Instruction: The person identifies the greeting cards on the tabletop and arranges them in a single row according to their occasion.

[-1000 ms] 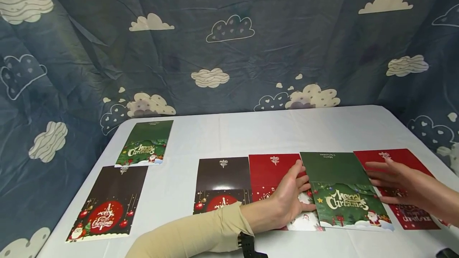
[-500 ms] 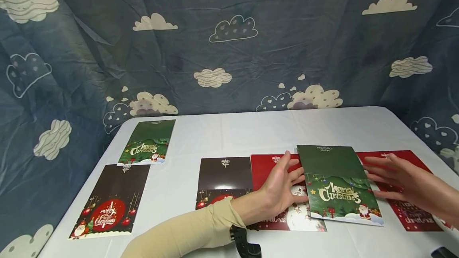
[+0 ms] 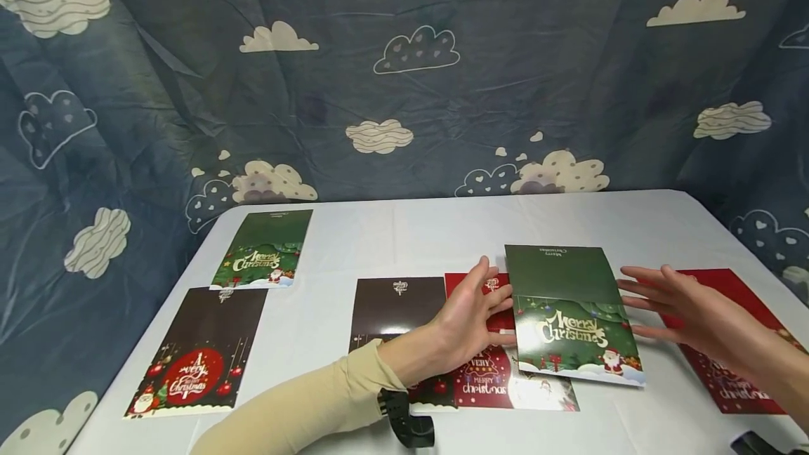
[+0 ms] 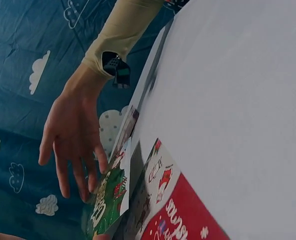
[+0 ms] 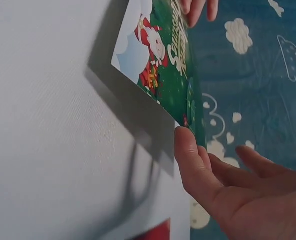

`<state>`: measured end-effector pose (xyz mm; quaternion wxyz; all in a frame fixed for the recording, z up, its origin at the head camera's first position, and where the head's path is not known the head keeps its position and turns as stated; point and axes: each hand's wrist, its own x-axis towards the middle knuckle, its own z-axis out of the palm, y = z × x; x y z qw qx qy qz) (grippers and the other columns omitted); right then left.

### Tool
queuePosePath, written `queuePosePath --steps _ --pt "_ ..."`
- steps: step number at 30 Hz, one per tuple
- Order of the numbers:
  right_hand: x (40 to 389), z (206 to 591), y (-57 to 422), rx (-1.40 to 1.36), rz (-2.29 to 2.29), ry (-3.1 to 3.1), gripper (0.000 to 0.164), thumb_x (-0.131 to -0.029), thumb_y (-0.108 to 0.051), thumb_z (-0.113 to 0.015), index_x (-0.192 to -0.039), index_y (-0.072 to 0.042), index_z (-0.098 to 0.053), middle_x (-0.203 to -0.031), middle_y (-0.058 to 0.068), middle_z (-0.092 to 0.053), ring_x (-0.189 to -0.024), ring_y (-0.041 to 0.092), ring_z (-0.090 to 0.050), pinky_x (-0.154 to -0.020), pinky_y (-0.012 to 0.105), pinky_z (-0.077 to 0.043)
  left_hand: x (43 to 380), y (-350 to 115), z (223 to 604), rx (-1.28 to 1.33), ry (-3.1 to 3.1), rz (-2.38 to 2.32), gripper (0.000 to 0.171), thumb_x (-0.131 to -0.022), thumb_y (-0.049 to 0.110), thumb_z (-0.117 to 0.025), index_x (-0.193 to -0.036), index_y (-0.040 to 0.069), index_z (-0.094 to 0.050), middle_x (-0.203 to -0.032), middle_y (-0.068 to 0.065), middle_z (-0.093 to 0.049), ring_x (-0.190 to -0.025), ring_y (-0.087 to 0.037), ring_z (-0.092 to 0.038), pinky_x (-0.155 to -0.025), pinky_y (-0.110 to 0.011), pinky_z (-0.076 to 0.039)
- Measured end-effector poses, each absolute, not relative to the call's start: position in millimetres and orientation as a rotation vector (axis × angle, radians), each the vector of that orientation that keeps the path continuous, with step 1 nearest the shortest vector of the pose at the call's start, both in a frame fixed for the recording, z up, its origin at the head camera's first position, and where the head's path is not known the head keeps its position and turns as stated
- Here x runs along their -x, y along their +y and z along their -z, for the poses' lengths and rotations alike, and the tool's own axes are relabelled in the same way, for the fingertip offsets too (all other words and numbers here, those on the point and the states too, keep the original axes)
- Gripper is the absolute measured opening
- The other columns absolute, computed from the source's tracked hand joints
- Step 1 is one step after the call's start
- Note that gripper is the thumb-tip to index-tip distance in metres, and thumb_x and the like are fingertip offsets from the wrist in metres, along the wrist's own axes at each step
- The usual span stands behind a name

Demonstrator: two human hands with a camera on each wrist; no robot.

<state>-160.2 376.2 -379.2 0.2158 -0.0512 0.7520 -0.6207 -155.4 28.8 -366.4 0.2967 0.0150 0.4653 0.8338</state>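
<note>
A green "Merry Christmas" card (image 3: 571,325) is held up off the white table, its shadow showing below it in the right wrist view. My left hand (image 3: 464,321) touches its left edge with spread, fairly straight fingers. At the opposite edge, my right hand (image 3: 689,307) has its fingertips against the card, the fingers long and apart. In the right wrist view a finger (image 5: 186,145) of that hand meets the card's edge. Beneath the green card lies a red Christmas card (image 3: 483,385), partly covered in the head view.
A dark card (image 3: 373,307) lies left of the red one, partly behind my left forearm. Another red card (image 3: 739,371) is under my right hand. At the far left are a second green card (image 3: 268,230) and a dark card (image 3: 218,328). A patterned curtain (image 3: 417,132) hangs behind the table.
Both hands have raised the green card and shifted it left, so it now overlaps more of the red card beside it. The red card at right has come more into view.
</note>
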Motion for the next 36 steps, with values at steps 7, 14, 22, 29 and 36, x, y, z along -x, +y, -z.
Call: queuePosePath --steps 7,14,22,29,36 --pt "164 376 353 0.297 1.776 2.06 0.046 -0.11 -0.033 -0.019 -0.151 -0.028 -0.039 -0.135 -0.022 -0.05 -0.115 -0.001 -0.056 -0.086 0.04 -0.056 165 8 363 -0.086 1.266 -2.215 0.072 -0.1 0.058 -0.038 -0.156 0.016 -0.021 -0.158 -0.02 -0.024 -0.145 -0.035 -0.02 -0.103 -0.072 -0.027" --pt "169 372 333 0.369 1.841 1.983 0.045 -0.11 -0.03 -0.02 -0.151 -0.026 -0.038 -0.14 -0.016 -0.046 -0.119 0.001 -0.054 -0.088 0.041 -0.055 173 -10 361 -0.131 1.333 -2.187 0.071 -0.1 0.058 -0.039 -0.156 0.018 -0.021 -0.159 -0.019 -0.023 -0.145 -0.032 -0.02 -0.104 -0.069 -0.03" --pt "174 369 310 0.408 1.863 1.968 0.046 -0.11 -0.031 -0.021 -0.154 -0.023 -0.034 -0.144 -0.01 -0.042 -0.122 0.003 -0.053 -0.091 0.039 -0.054 178 -32 360 -0.139 1.375 -2.167 0.07 -0.101 0.059 -0.036 -0.156 0.02 -0.018 -0.16 -0.017 -0.022 -0.146 -0.03 -0.018 -0.105 -0.068 -0.028" --pt "174 360 282 0.454 1.898 1.94 0.049 -0.11 -0.032 -0.022 -0.154 -0.014 -0.031 -0.149 -0.001 -0.037 -0.125 0.006 -0.05 -0.093 0.039 -0.052 181 -55 362 -0.167 1.454 -2.135 0.073 -0.1 0.06 -0.036 -0.157 0.018 -0.016 -0.161 -0.016 -0.019 -0.146 -0.03 -0.017 -0.107 -0.067 -0.027" --pt "179 357 257 0.441 1.897 1.935 0.049 -0.109 -0.035 -0.026 -0.153 -0.015 -0.035 -0.151 0.003 -0.036 -0.126 0.009 -0.049 -0.093 0.037 -0.052 181 -75 364 -0.145 1.499 -2.119 0.072 -0.101 0.06 -0.034 -0.157 0.019 -0.013 -0.162 -0.016 -0.016 -0.146 -0.03 -0.016 -0.107 -0.065 -0.028"
